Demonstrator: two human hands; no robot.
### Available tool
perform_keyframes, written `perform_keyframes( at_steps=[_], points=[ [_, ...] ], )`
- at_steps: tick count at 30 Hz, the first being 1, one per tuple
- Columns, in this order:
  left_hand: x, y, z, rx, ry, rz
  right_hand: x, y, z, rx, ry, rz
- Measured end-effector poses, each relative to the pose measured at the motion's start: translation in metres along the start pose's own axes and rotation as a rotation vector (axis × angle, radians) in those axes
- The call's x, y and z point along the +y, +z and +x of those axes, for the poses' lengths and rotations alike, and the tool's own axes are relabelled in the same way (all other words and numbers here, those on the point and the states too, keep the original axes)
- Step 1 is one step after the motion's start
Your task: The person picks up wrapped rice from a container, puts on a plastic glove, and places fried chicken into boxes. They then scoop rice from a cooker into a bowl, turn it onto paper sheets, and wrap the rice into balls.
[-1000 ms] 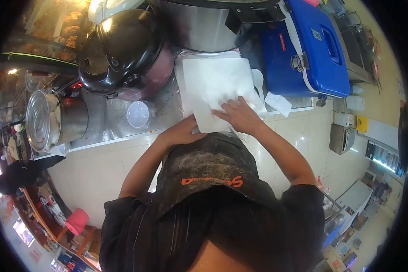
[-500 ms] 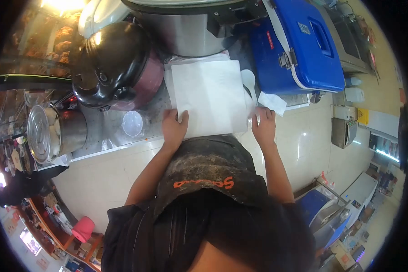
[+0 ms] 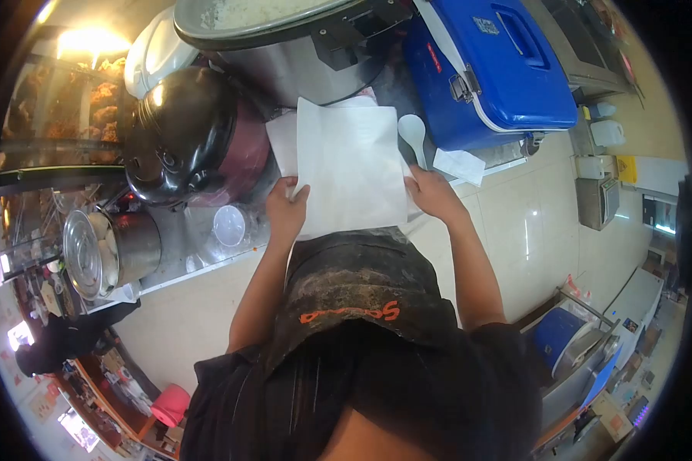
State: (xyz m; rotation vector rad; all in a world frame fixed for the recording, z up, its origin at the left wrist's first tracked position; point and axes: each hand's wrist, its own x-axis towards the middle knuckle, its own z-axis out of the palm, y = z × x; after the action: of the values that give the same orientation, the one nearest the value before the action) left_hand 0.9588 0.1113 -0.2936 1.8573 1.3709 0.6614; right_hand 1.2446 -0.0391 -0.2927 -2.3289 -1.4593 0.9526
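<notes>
White paper sheets (image 3: 350, 165) lie stacked at the counter's front edge, the top one slightly raised at its upper left corner. At their left edge is my left hand (image 3: 287, 209), thumb and fingers closed on the paper's side. My right hand (image 3: 436, 192) is at the right edge, its fingers reaching to the handle end of a white spoon (image 3: 413, 132); its thumb is beside the paper. Whether it grips the spoon, the paper or both is too small to tell.
Behind the paper stands a big rice cooker (image 3: 300, 65). A dark, rounded cooker (image 3: 184, 138), a clear cup (image 3: 229, 225) and a steel pot (image 3: 123, 246) are left. A blue cooler (image 3: 488, 84) and white paper piece (image 3: 460, 164) are right. A person in black (image 3: 58, 338) is far left.
My right hand has moved inward and up to the spoon's handle. The top sheet has shifted and its upper left corner has lifted. The view has turned a little.
</notes>
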Motion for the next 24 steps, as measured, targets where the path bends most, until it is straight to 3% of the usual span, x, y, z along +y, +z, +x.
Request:
perform_keyframes(
  at_steps=[2, 4, 6, 9, 11, 14, 17, 20, 23, 24],
  points=[
    [0.025, -0.025, 0.0, -0.032, 0.002, 0.039, -0.004, -0.005, 0.01, 0.025, 0.019, 0.083],
    [0.054, -0.046, -0.002, -0.042, -0.126, -0.165, 0.033, 0.038, 0.043, 0.243, 0.022, 0.386],
    [0.061, -0.056, -0.005, -0.05, -0.218, -0.362, 0.03, 0.049, 0.054, 0.29, 0.151, 0.793],
    [0.063, -0.064, -0.006, -0.081, -0.275, -0.616, 0.031, 0.077, 0.076, -0.026, 0.175, 0.875],
    [0.064, -0.067, -0.007, -0.123, -0.284, -0.746, 0.044, 0.104, 0.09, 0.0, -0.058, 0.648],
    [0.059, -0.066, -0.01, -0.108, -0.184, -0.844, -0.044, 0.058, 0.062, 0.008, 0.398, 1.298],
    [0.048, -0.067, -0.011, -0.173, -0.083, -0.994, -0.048, 0.062, 0.051, 0.105, 0.137, 1.46],
    [0.074, -0.06, -0.017, -0.096, -0.313, -0.928, -0.027, 0.082, 0.06, 0.121, -0.035, 1.366],
    [0.026, -0.033, -0.017, -0.177, -0.336, -0.726, 0.005, 0.102, 0.071, 0.173, -0.113, 1.096],
    [-0.002, -0.024, -0.02, -0.129, -0.24, -0.354, 0.016, 0.107, 0.073, 0.198, -0.12, 1.006]
  ],
)
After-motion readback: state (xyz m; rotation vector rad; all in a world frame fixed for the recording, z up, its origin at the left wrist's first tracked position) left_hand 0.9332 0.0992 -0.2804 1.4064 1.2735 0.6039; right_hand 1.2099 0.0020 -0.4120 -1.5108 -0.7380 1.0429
